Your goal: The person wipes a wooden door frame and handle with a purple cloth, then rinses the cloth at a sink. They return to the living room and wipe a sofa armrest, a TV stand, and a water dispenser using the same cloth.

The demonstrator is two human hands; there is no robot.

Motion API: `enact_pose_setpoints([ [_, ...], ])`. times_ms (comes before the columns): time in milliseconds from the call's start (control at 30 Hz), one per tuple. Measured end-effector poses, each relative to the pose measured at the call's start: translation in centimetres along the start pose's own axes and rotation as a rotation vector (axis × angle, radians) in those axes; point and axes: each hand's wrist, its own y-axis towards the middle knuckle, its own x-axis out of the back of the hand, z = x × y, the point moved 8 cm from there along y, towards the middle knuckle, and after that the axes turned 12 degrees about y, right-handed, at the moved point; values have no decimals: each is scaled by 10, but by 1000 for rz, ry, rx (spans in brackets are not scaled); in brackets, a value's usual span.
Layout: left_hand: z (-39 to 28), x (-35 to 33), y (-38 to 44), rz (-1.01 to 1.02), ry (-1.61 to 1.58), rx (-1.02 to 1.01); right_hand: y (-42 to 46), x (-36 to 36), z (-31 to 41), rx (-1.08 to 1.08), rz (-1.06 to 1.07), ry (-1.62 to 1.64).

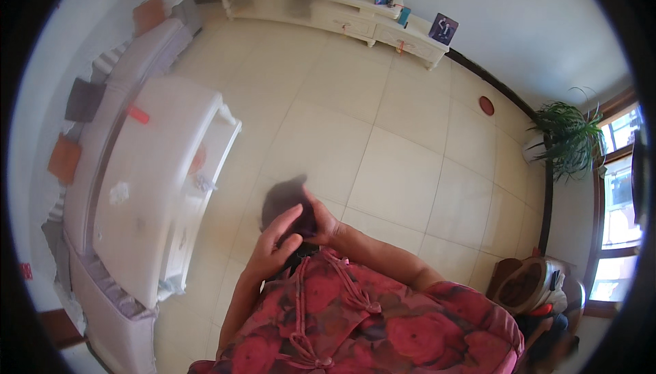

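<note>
Both hands are at chest height in front of a red floral garment (328,317) with drawstrings. Between them is a dark, soft-looking item (284,202), possibly bunched cloth; blur hides exactly what it is. My left hand (271,248) grips its near left side, with the thumb and a finger across it. On the right side, my right hand (324,220) has its fingers wrapped around the edge. A small dark part (294,257) shows below the hands, against the garment.
A white coffee table (148,179) stands at left, with a red object (138,114) on it, before a pale sofa (123,81). Across the tiled floor (400,169) is a TV cabinet (353,22). At right are a potted plant (566,128) and a cluttered chair (535,284).
</note>
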Motion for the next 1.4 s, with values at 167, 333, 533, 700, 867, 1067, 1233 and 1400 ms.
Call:
enact_pose_setpoints([
  [167,20,56,102,-51,-196,54,9,-59,115,321,424,237],
  [333,72,133,170,-88,-51,297,-16,-42,203,640,377,239],
  [533,56,109,300,233,156,154,-101,-2,221,1110,434,397],
  [700,3,35,367,351,152,-60,-143,78,206,1291,192,594],
  [867,-5,-41,372,523,161,-105,-199,94,232,1385,156,556],
  [1067,-16,-110,392,663,327,-138,-248,101,283,1519,316,525],
  [1233,-30,-148,420,624,247,-102,-268,132,295,1570,186,551],
  [1400,-59,-193,434,701,295,-213,-297,178,265,1665,92,619],
])
